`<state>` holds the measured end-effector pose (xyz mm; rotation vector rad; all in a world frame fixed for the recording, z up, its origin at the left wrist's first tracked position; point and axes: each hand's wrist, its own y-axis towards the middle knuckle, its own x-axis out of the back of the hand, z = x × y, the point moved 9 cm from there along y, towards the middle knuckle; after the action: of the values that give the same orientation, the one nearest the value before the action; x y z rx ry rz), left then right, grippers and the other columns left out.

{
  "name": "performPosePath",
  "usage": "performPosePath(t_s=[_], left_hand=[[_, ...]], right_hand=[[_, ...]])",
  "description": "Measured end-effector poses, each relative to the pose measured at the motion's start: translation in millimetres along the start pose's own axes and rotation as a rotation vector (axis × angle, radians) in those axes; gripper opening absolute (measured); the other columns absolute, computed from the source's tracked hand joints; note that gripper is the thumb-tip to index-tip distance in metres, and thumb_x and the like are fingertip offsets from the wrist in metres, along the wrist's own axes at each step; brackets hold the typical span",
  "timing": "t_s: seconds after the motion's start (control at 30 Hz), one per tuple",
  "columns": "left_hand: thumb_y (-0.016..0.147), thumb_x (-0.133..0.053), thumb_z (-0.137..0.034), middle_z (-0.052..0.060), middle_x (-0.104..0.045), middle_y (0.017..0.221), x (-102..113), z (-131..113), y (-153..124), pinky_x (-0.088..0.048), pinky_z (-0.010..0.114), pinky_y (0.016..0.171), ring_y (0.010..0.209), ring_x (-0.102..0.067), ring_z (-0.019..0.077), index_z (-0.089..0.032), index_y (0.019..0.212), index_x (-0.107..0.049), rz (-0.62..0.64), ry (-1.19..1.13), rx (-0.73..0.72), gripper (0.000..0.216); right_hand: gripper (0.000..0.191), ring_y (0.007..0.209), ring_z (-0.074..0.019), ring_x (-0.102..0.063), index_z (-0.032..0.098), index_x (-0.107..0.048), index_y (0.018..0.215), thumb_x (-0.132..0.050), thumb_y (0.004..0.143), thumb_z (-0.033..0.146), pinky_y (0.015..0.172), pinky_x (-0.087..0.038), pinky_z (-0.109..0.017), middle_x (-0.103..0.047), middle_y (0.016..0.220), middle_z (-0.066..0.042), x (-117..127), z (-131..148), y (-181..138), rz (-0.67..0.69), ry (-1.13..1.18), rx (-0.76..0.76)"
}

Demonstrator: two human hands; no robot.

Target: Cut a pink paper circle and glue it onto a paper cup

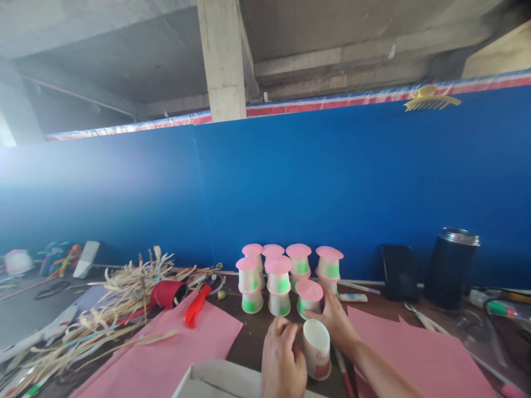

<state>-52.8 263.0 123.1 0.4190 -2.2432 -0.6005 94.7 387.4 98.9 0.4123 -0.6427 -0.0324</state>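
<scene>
My left hand [284,356] is closed at the left side of a white paper cup [316,354] with red print, its thumb and curled fingers against the cup's wall. The cup's mouth faces up. Beyond it, my right hand [334,318] grips the lower part of an upside-down paper cup [309,305] topped by a pink paper disc [309,290] and marked with a green patch. Behind this one stand several stacks of upside-down paper cups [279,283] with pink discs and green patches; some partly hide others.
Pink paper sheets [418,354] lie right and left. At left are a red-handled tool [197,307], a red roll [168,294] and pale strips [124,293]. A cardboard box [219,378] is in front. A phone [399,273] and black flask [447,271] stand by the blue partition [332,182].
</scene>
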Motion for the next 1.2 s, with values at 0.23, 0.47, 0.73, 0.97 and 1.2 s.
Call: performPosePath(t_s=[0.23, 0.47, 0.73, 0.97, 1.2], left_hand=[[0.064, -0.041, 0.004, 0.006, -0.057, 0.092, -2.0, 2.5, -1.2, -0.043, 0.029, 0.082, 0.092, -0.055, 0.0192, -0.02, 0.089, -0.063, 0.017, -0.008, 0.025, 0.042], [0.066, -0.04, 0.005, 0.005, -0.056, 0.09, -0.5, 1.2, -1.3, -0.042, 0.029, 0.081, 0.09, -0.054, 0.0183, -0.021, 0.089, -0.063, 0.009, -0.012, 0.025, 0.041], [0.067, -0.04, 0.004, 0.005, -0.056, 0.091, -3.6, 4.7, -0.5, -0.042, 0.029, 0.081, 0.09, -0.054, 0.0187, -0.021, 0.09, -0.065, 0.019, -0.022, 0.036, 0.042], [0.068, -0.04, 0.004, 0.004, -0.056, 0.09, -4.7, 5.3, -0.4, -0.041, 0.03, 0.081, 0.089, -0.054, 0.0181, -0.022, 0.088, -0.065, 0.03, -0.043, 0.051, 0.041], [0.067, -0.042, 0.003, 0.004, -0.056, 0.089, -2.0, 3.6, -0.3, -0.041, 0.029, 0.079, 0.088, -0.054, 0.0185, -0.021, 0.085, -0.065, 0.016, -0.023, 0.048, 0.038]], right_hand=[[0.074, 0.116, -0.0313, -0.055, 0.023, -0.036, 0.138, -0.06, 0.068, 0.026, 0.091, -0.046, -0.04, -0.057, 0.129, -0.01, -5.2, -4.8, -4.0, 0.07, 0.057, -0.025], [0.073, 0.126, -0.0307, -0.044, 0.02, -0.04, 0.135, -0.061, 0.065, 0.024, 0.102, -0.037, -0.041, -0.052, 0.135, -0.012, -2.0, 3.4, -4.2, 0.031, 0.05, 0.064], [0.066, 0.118, -0.0326, -0.05, 0.018, -0.046, 0.128, -0.062, 0.064, 0.026, 0.099, -0.039, -0.044, -0.057, 0.127, -0.013, -4.9, 2.0, 0.7, 0.002, 0.018, 0.077], [0.069, 0.11, -0.0344, -0.057, 0.02, -0.046, 0.13, -0.064, 0.065, 0.032, 0.087, -0.046, -0.04, -0.062, 0.12, -0.012, -4.9, 0.7, -0.7, 0.048, 0.06, 0.013], [0.067, 0.103, -0.0334, -0.062, 0.021, -0.045, 0.132, -0.064, 0.068, 0.033, 0.081, -0.048, -0.038, -0.065, 0.114, -0.01, -5.8, -5.0, -3.6, 0.078, 0.061, -0.042]])
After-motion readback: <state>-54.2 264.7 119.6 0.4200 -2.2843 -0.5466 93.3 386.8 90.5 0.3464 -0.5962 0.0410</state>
